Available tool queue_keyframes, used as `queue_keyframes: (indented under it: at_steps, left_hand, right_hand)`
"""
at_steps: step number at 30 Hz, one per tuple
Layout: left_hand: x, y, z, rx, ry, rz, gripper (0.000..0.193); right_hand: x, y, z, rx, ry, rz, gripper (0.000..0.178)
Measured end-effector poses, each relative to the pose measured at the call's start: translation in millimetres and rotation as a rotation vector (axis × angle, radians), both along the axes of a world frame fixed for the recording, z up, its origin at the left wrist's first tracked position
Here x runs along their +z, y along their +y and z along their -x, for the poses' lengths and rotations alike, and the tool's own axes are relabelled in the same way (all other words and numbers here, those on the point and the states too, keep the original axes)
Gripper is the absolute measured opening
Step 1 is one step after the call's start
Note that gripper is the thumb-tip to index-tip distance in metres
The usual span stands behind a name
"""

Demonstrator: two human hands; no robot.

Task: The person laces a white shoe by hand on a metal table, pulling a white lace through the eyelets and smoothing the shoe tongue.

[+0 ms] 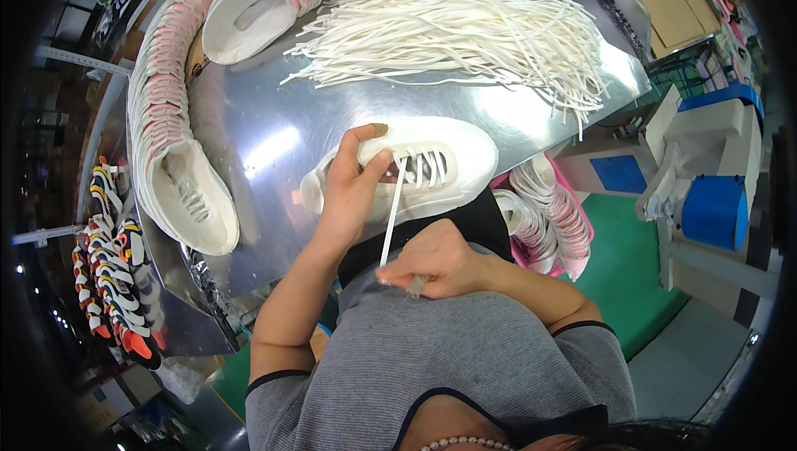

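Observation:
A white sneaker (461, 152) lies on its side at the near edge of the metal table, its toe to the right. Several rows of white lace cross its opening. My left hand (353, 181) grips the shoe at the collar, thumb and fingers closed on the upper by the top lace holes. From there a white shoelace (392, 223) runs taut down to my right hand (436, 260), which pinches it close to my body. Something small and greyish (418, 285) shows at the right fingers; I cannot make out what it is.
Beyond the sneaker lies a heap of loose white laces (465, 32). Nested shoe uppers, white and pink, form a curved row (166, 102) at left and another (257, 15) behind. A pink crate (588, 231) of shoes stands right, near a blue-and-white machine (710, 194). Multicoloured shoes (116, 277) are stacked far left.

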State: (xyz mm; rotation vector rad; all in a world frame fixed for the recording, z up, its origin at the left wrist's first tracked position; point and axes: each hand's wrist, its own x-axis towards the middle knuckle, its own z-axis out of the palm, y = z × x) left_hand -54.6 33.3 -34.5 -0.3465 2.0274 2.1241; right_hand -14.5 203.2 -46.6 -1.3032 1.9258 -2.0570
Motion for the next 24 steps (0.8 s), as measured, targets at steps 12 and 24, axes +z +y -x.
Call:
queue_keyframes:
  at_steps: [12, 24]
  left_hand:
    - [24.6, -18.9, -19.2, -0.308, 0.268, 0.610, 0.053]
    - [23.2, -20.1, -54.5, -0.236, 0.452, 0.839, 0.033]
  right_hand:
    - [3.5, 28.1, 8.9, -0.238, -0.516, -0.133, 0.020]
    - [-11.0, -1.7, 3.8, -0.430, -0.619, -0.293, 0.015]
